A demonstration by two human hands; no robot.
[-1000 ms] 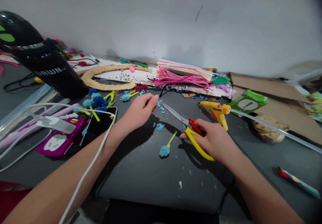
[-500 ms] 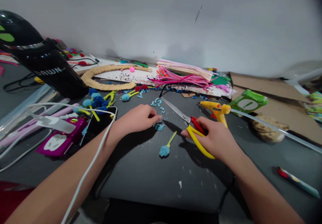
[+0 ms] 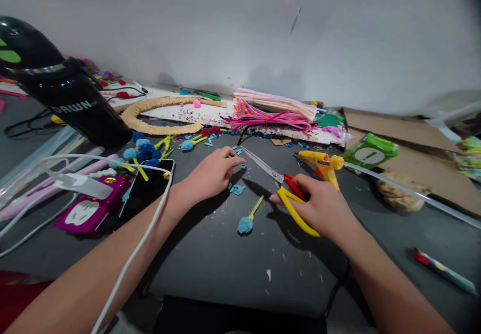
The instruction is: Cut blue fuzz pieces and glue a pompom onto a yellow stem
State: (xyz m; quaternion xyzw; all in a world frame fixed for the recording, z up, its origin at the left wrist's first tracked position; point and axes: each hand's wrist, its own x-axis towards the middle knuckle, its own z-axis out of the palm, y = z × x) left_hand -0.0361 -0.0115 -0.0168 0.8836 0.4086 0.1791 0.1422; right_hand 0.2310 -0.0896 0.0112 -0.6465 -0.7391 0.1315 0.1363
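My right hand (image 3: 319,206) is closed around the yellow and red handles of a pair of scissors (image 3: 276,176), whose closed blades point forward and left. Over small cut blue pieces (image 3: 237,190) hovers my left hand (image 3: 216,171), with the index finger stretched to the right and the other fingers curled. I see nothing held in it, though its underside is hidden. Partly behind its fingers lie more blue strips. Between the hands, a light blue fuzzy flower (image 3: 245,225) with a short yellow-green stem lies on the dark table.
A yellow glue gun (image 3: 323,162) with a long clear stick lies right of the scissors. Bundled pipe cleaners (image 3: 276,113) and a tan ring (image 3: 150,116) are behind. At left are a black bottle (image 3: 82,98), blue flowers (image 3: 148,151), a purple power bank (image 3: 95,206) and a white cable.
My left hand has moved slightly forward from the nearer blue pieces to the farther ones, its index finger stretching out. The right hand and scissors have hardly moved.
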